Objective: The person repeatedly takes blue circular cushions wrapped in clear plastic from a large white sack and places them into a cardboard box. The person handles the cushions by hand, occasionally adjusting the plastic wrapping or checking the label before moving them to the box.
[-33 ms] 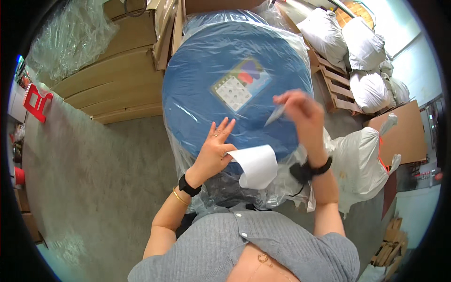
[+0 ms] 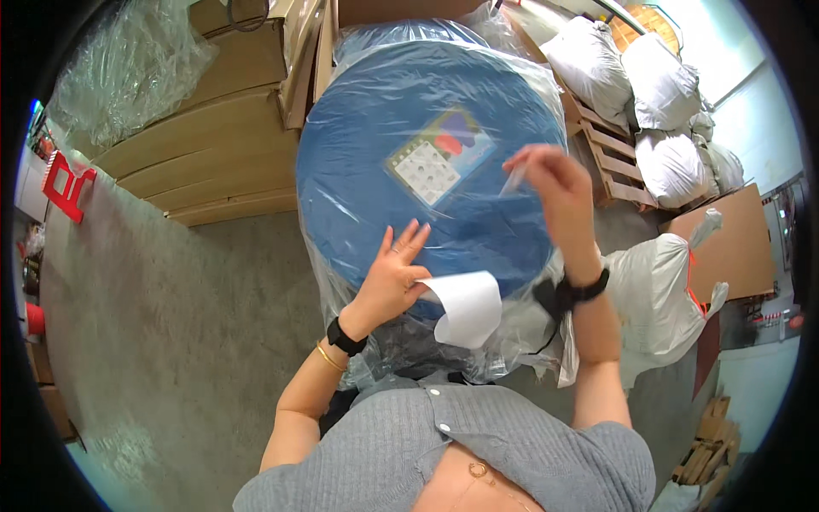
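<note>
Red stool (image 2: 64, 183): far left on the floor, well apart from the work.
Cardboard boxes (image 2: 205, 162): stacked flat, upper left, just beside the blue disc.
Blue disc (image 2: 426, 162): large, round, wrapped in clear plastic film, printed label (image 2: 439, 158) near its middle; directly ahead, at chest level.
Left hand (image 2: 394, 277): fingers spread, palm flat on the near rim of the disc, likely steadying the film; thumb side touching the white sheet.
White sheet (image 2: 469, 305): curled, hanging over the disc's near edge, pinned under the left hand.
Right hand (image 2: 550, 183): raised above the disc, fingertips pinching a small pale strip (image 2: 514, 181), apparently to keep it clear of the film.
White sacks (image 2: 657, 94): piled on a wooden pallet (image 2: 610, 154), far right.
</note>
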Available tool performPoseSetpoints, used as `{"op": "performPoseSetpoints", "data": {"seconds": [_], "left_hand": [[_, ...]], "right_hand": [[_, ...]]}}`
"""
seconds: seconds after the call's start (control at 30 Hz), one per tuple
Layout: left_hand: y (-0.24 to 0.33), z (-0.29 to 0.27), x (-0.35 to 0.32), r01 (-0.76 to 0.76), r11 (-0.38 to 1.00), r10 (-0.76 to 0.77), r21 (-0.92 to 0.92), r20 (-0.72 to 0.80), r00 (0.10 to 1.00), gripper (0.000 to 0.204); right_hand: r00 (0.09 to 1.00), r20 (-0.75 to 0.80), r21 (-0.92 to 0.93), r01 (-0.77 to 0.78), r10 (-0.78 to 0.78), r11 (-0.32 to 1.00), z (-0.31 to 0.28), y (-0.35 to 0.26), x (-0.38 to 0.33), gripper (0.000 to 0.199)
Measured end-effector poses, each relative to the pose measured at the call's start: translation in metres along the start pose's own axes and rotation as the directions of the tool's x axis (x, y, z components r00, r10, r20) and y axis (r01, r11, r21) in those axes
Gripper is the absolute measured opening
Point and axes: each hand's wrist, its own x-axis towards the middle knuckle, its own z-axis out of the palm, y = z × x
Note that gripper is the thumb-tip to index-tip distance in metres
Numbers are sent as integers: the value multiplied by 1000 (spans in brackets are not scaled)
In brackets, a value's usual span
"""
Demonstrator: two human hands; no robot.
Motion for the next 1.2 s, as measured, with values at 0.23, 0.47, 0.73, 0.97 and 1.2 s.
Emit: {"op": "performPoseSetpoints", "data": {"seconds": [0.23,0.47,0.73,0.97,1.2], "left_hand": [[-15,17,-9,-36,999,38,-20,174,984,11],[-18,13,-9,-27,999,32,-37,161,987,6],[-4,-11,-9,57,990,-68,-131,-77,995,21],[47,-28,11,-164,950,213,267,-166,963,33],[73,3,7,-114,988,117,103,-18,993,46]], "right_hand": [[949,149,-38,-277,279,960,22,96,137,18],[954,167,-498,-135,247,856,93,139,166,32],[764,383,-600,-222,520,769,53,82,103,35],[691,504,46,-620,518,783,5,26,-95,30],[766,-143,427,-523,627,737,-106,53,-263,25]]}}
